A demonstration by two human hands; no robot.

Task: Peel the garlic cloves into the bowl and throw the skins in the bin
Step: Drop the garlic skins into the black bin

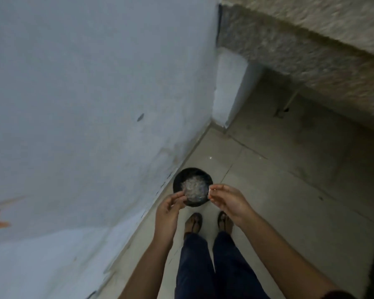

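The person stands in the corner by the pale wall (95, 104), both hands held over a small black bin (178, 180) on the tiled floor (289, 180), just ahead of 2 sandalled feet (193, 222). This is the throwing-away step: a pale heap of skins (193, 188) lies in the bin. The right hand (227, 200) has thumb and fingers drawn together on what looks like 1 small pale scrap (210, 192) at the bin's edge. The left hand (170, 207) is curled, fingertips bunched above the rim; whether it holds anything I cannot tell. Next, I judge, the fingers must part right over the opening, since such light flakes drift. Bowl and cloves are out of sight.
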